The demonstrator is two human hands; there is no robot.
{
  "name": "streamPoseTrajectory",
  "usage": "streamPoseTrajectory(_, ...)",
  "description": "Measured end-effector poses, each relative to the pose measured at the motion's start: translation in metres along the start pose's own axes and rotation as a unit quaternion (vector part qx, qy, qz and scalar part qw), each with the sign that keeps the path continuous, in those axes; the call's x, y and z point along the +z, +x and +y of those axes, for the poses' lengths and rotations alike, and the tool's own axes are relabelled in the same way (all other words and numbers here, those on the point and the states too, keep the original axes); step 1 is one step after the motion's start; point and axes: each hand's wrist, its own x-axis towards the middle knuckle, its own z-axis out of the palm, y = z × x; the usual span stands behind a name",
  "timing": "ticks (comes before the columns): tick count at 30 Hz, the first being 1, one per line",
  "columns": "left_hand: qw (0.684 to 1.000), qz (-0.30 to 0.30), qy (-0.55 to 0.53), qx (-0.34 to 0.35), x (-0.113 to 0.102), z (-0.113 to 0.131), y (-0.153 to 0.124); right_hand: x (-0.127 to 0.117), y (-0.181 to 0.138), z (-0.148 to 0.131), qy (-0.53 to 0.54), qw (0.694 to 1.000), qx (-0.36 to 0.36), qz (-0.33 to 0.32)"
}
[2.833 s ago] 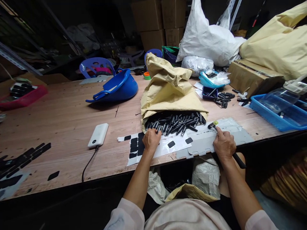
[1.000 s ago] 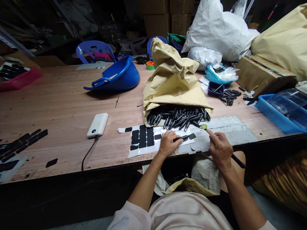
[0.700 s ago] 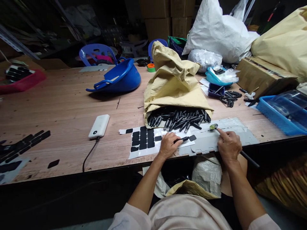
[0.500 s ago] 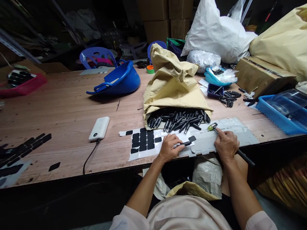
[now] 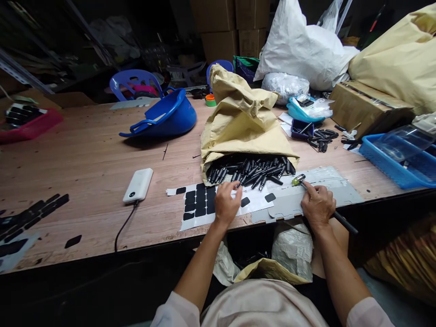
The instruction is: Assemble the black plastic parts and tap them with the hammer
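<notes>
My left hand (image 5: pixel 227 202) rests on a white sheet of black pads (image 5: pixel 200 204), fingers curled, tips at the edge of a pile of black pen-like parts (image 5: pixel 252 169). Whether it holds anything is hidden. The parts spill from the mouth of a tan sack (image 5: pixel 241 122). My right hand (image 5: pixel 318 206) grips a small hammer-like tool (image 5: pixel 299 180): its yellow-green head lies on a grey flat panel (image 5: pixel 335 190), and its black handle sticks out behind the hand past the table edge. Two loose black pads (image 5: pixel 270 197) lie between my hands.
A white power bank (image 5: pixel 138 185) with a cable lies to the left. Farther off are a tipped blue basin (image 5: pixel 163 119), a red tray (image 5: pixel 30 127), a blue tray (image 5: pixel 395 163), a cardboard box (image 5: pixel 368 109), small black parts (image 5: pixel 320 135), and black strips (image 5: pixel 30 215) at the near left.
My left hand, which pinched a black part over the sheet, has moved up and left to the pile's edge; that part no longer shows. My right hand and the tool barely moved.
</notes>
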Motion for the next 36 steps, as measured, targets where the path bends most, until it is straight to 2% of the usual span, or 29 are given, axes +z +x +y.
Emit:
streamPoseTrajectory(3, 0.997, 0.012, 0.053, -0.057, 0.006, -0.018, 0.042, 0.000, 0.000, 0.000, 0.000, 1.000, 0.002, -0.005)
streamPoseTrajectory(7, 0.991, -0.039, 0.120, -0.054, 0.014, -0.027, 0.055, 0.000, 0.000, -0.001, -0.008, 1.000, 0.000, 0.001)
streamPoseTrajectory(13, 0.983, -0.072, 0.150, -0.080, 0.010, -0.026, 0.046, 0.000, 0.000, -0.001, -0.014, 1.000, -0.006, 0.010)
streamPoseTrajectory(18, 0.994, 0.005, 0.075, -0.080, -0.005, -0.025, 0.031, 0.000, -0.001, -0.002, -0.011, 1.000, -0.002, 0.004)
streamPoseTrajectory(19, 0.997, -0.003, 0.048, -0.067, -0.007, -0.023, 0.025, 0.000, -0.001, -0.002, -0.010, 1.000, 0.000, 0.002)
streamPoseTrajectory(21, 0.998, -0.056, -0.008, -0.025, -0.005, -0.015, 0.012, 0.001, -0.001, -0.002, -0.006, 1.000, 0.004, 0.000)
streamPoseTrajectory(23, 0.992, -0.119, -0.044, 0.023, 0.002, -0.007, -0.001, 0.001, -0.001, -0.001, -0.003, 1.000, 0.008, -0.002)
streamPoseTrajectory(25, 0.985, -0.154, -0.050, 0.052, 0.011, -0.002, -0.010, 0.000, -0.001, -0.001, 0.001, 1.000, 0.008, -0.007)
streamPoseTrajectory(29, 0.984, -0.164, -0.043, 0.050, 0.025, -0.002, -0.013, -0.005, -0.001, -0.002, 0.007, 1.000, 0.016, -0.013)
streamPoseTrajectory(36, 0.984, -0.164, -0.060, 0.040, 0.027, -0.004, -0.011, -0.010, 0.008, 0.002, 0.019, 0.996, 0.055, -0.064)
